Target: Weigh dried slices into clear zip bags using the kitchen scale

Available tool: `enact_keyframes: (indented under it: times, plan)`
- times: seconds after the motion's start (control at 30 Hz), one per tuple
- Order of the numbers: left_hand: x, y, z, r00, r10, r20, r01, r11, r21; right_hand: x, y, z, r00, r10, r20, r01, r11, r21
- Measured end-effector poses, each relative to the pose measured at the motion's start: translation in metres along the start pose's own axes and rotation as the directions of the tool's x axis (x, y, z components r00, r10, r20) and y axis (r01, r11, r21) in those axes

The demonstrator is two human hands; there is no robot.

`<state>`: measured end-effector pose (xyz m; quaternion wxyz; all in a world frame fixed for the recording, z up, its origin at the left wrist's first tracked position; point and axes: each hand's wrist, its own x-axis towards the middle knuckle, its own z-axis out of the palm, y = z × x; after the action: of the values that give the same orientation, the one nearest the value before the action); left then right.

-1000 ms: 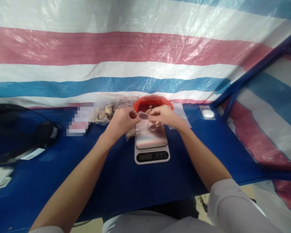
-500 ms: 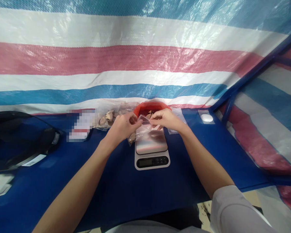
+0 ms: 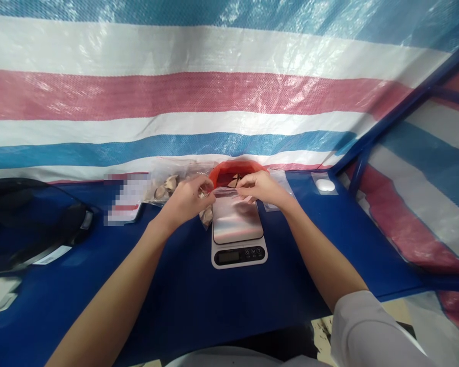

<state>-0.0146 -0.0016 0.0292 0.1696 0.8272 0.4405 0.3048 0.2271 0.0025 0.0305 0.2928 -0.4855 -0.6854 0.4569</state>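
Observation:
A small clear plastic bag (image 3: 227,194) is stretched between my two hands, above the far part of a digital kitchen scale (image 3: 237,224). My left hand (image 3: 191,198) is closed in a pinch on the bag's left edge. My right hand (image 3: 259,186) pinches its right edge. Bare metal shows on the scale's plate, and its display looks dark. Just behind the hands stands an open red plastic bag (image 3: 240,167) with brown dried pieces (image 3: 234,181) inside. Beyond my left hand lies a clear bag of dried pieces (image 3: 164,189), partly hidden by that hand.
A phone-like item (image 3: 130,199), blurred out, lies at left on the blue table (image 3: 199,300). A black bag or case (image 3: 34,219) sits farther left. Flat clear bags (image 3: 281,186) lie right of the red bag, and a white oval item (image 3: 324,185) farther right. Striped sheeting (image 3: 199,92) rises behind.
My left hand has moved slightly left, away from my right hand, and the plastic bag between them is pulled wider and flatter. My right hand has barely moved.

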Motion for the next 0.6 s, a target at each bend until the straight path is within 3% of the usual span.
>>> enact_keyframes:
  times: [0.1, 0.33, 0.47, 0.6]
  plan:
    - [-0.003, 0.000, 0.003, 0.996, 0.081, 0.044, -0.080, 0.997, -0.022, -0.001, -0.003, -0.001, 1.000, 0.012, -0.002, -0.012, 1.000, -0.012]
    - [-0.009, -0.002, 0.013, 0.985, -0.017, 0.173, 0.025, 0.999, -0.041, -0.001, -0.004, -0.001, 0.998, -0.029, 0.054, 0.028, 1.000, 0.013]
    - [-0.008, -0.001, 0.019, 0.993, -0.022, 0.113, 0.028, 0.998, -0.052, -0.001, -0.001, -0.006, 0.996, -0.088, 0.025, 0.088, 0.996, 0.002]
    - [-0.007, 0.002, 0.025, 0.997, -0.048, 0.060, 0.052, 0.996, -0.071, -0.005, -0.009, -0.009, 0.980, -0.170, -0.100, 0.162, 0.983, -0.083]
